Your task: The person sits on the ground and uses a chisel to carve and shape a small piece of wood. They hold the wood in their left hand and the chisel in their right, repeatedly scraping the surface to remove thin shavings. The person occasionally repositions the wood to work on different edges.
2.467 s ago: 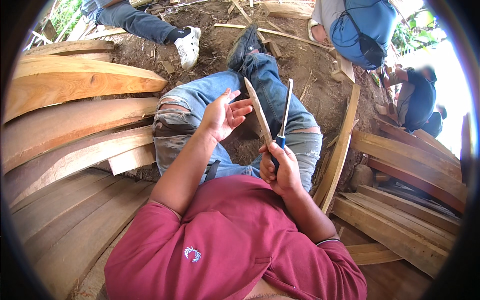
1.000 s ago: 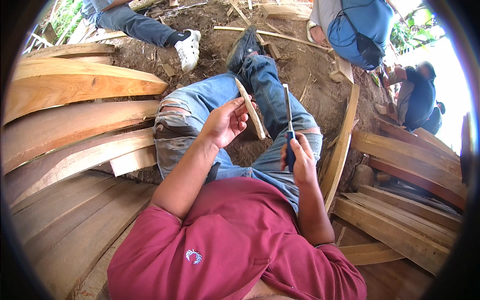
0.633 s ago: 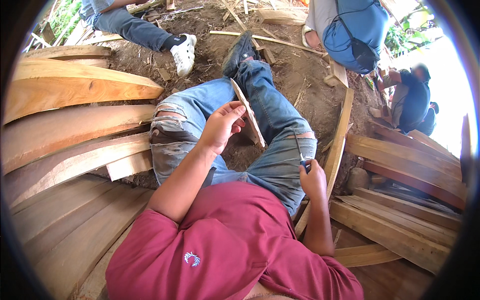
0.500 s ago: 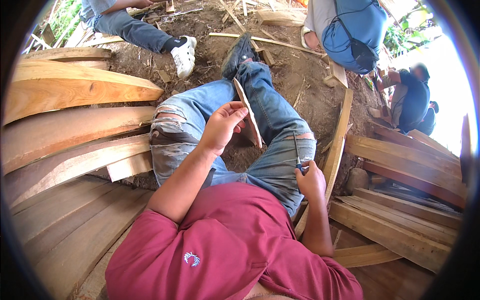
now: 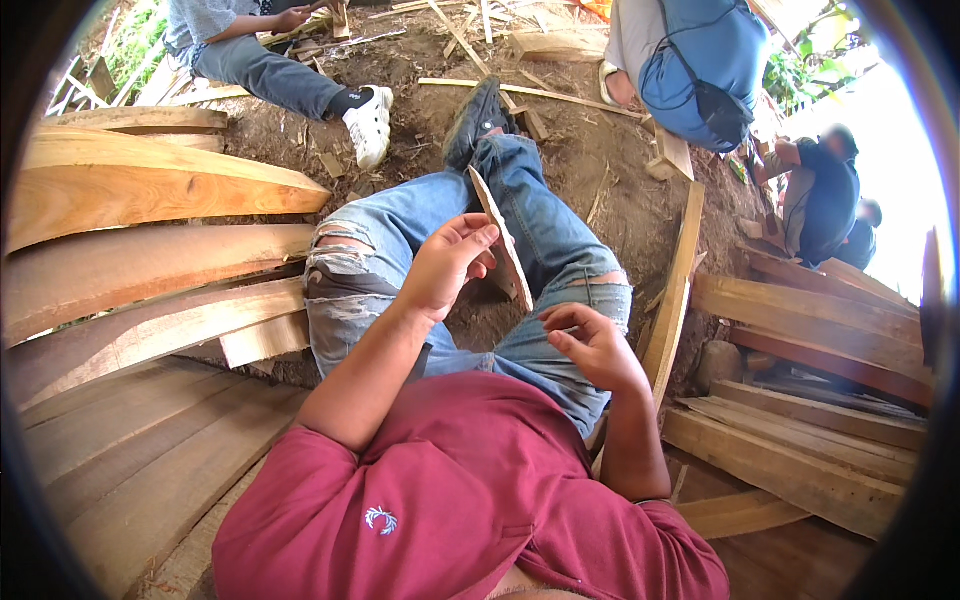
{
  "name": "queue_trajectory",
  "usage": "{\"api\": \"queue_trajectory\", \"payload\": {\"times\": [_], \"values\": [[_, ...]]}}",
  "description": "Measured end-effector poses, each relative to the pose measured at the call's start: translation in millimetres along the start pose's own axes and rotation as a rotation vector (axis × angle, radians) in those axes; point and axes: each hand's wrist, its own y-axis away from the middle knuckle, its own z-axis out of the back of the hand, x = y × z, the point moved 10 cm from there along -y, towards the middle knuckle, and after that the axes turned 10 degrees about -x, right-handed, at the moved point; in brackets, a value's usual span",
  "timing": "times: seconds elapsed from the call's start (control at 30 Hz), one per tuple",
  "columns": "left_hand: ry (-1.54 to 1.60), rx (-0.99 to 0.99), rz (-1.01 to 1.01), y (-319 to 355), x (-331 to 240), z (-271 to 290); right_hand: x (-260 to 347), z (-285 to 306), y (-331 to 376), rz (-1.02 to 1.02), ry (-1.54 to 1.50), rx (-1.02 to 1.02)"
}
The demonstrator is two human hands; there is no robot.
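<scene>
My left hand [image 5: 445,262] pinches a thin, pale wooden piece [image 5: 508,255] with pointed ends and a rough edge, tilted above the gap between my legs. To the right of its lower end is my right hand [image 5: 592,348], over my right thigh. Its fingers are loosely curled, with thumb and forefinger apart, and no tool shows in it. The ripped blue jeans [image 5: 555,225] on my legs lie beneath both hands.
Curved timbers [image 5: 160,180] are stacked at my left, and more beams [image 5: 800,450] lie at my right. A long plank [image 5: 675,290] runs beside my right leg. A person in white shoes [image 5: 370,128] sits ahead left; another in blue [image 5: 700,70] is ahead right.
The thin tool with a blue handle in my right hand no longer shows. That hand has moved up and left, toward the wooden piece, which has turned to show more of its face.
</scene>
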Motion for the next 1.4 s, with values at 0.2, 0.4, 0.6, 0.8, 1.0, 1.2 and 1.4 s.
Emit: {"api": "queue_trajectory", "payload": {"times": [0.2,0.4,0.6,0.8,1.0,1.2,1.4], "values": [[-0.007,0.013,0.005,2,2,-4,22,-40,1,0.126,-0.496,0.248],[-0.01,0.032,0.034,3,6,-6,12,-40,-3,0.062,-0.57,0.093],[-0.007,0.074,0.105,2,16,-7,8,-37,0,0.144,-0.582,0.031],[-0.022,-0.012,0.319,-28,74,32,20,5,-24,0.139,-0.367,-0.202],[-0.434,-0.127,0.252,-55,124,74,90,89,-55,0.267,-0.206,-0.516],[-1.31,0.199,0.034,-48,157,57,258,142,-35,0.587,-0.26,-0.691],[-1.798,0.467,0.266,-27,185,84,370,182,-115,0.634,-0.25,-0.384]]}}
